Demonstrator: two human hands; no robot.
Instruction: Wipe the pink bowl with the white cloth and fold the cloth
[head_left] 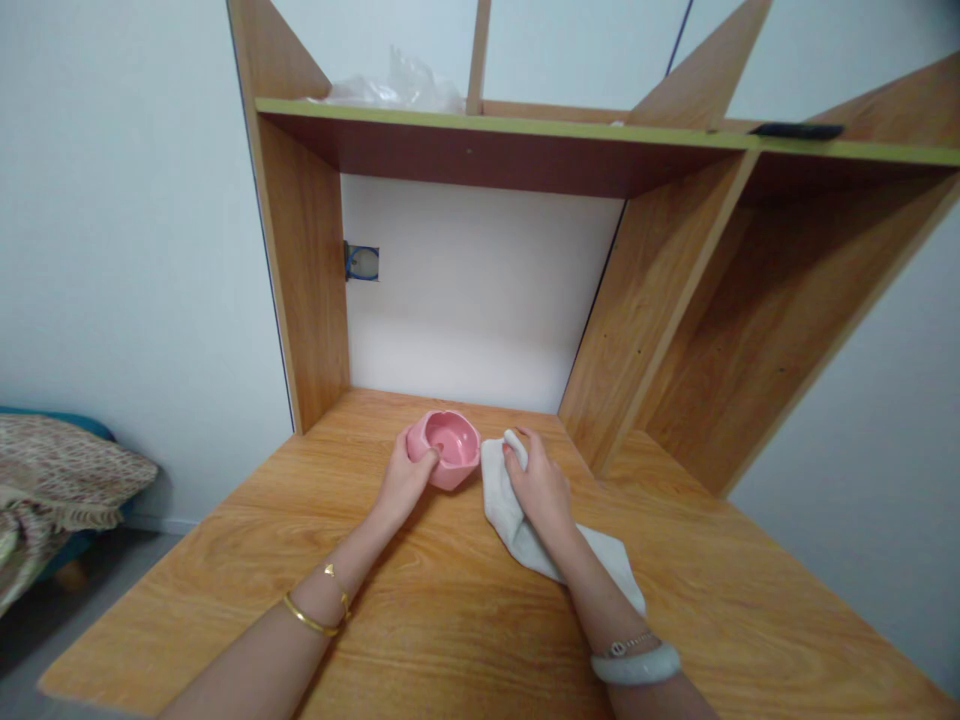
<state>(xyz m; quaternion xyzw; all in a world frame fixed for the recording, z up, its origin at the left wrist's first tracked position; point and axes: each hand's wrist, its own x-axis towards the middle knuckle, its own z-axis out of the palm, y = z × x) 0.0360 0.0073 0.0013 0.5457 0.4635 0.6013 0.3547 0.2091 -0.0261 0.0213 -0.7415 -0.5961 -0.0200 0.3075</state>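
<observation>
My left hand grips a pink, faceted bowl by its left side, thumb over the rim. The bowl is tilted so that its hollow inside faces me, and nothing shows in it. Just to its right, my right hand is closed on a pale grey cloth. Part of the cloth sticks up between thumb and fingers, and the rest trails under my right forearm toward the lower right. The cloth's upper left edge is close to the bowl's right side; whether they touch I cannot tell.
Both hands are over a wooden desk. Behind it rises a shelf unit, its board overhead, with a clear plastic bag and a black flat object on top. An open socket box shows at the back. A patterned blanket lies left.
</observation>
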